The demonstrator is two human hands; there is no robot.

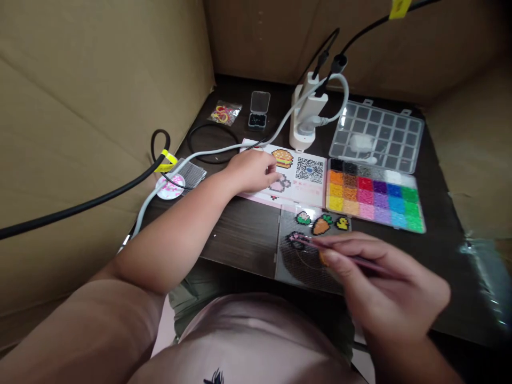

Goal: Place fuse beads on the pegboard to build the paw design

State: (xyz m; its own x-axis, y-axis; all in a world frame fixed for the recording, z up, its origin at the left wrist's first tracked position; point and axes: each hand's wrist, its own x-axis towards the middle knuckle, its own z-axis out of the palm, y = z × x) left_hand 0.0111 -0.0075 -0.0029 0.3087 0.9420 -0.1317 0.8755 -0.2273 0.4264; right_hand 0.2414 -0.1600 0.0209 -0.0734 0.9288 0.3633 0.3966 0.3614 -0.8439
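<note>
Nearest the camera is the person's torso [248, 341] in a pale pink top with a small dark print, leaning up to the near edge of a dark wood table [240, 234]. The right hand [384, 282] is raised just off the table's near right part, its thumb and fingers pinched closed on slim pink tweezers [344, 254]. The tweezers' tips reach down to a small pink bead figure [296, 238] on a clear square pegboard [308, 272]; whether they have hold of a single bead is too small to tell. Along the pegboard's far edge sit a bead carrot [322, 225], a yellow bead duck [342, 223] and a green-and-pink bead piece [303, 217], while a few orange beads [323, 258] show just behind the fingers. The left hand [252, 170] lies palm down and loosely open on a printed pattern sheet [296, 186], holding nothing, its fingertips just beside a printed pink figure and below a printed burger [282, 158]. To the right of the sheet lies a bead tray [372, 196] with rows of colour-sorted compartments, and behind it a clear compartment box [376, 136]. A white power adapter [304, 120] stands by the far edge, near a small clear case [259, 110] and a plastic bag of coloured items [224, 112]. A second pegboard [192, 173] rests at the left, touching a round pink-speckled disc [170, 186].
</note>
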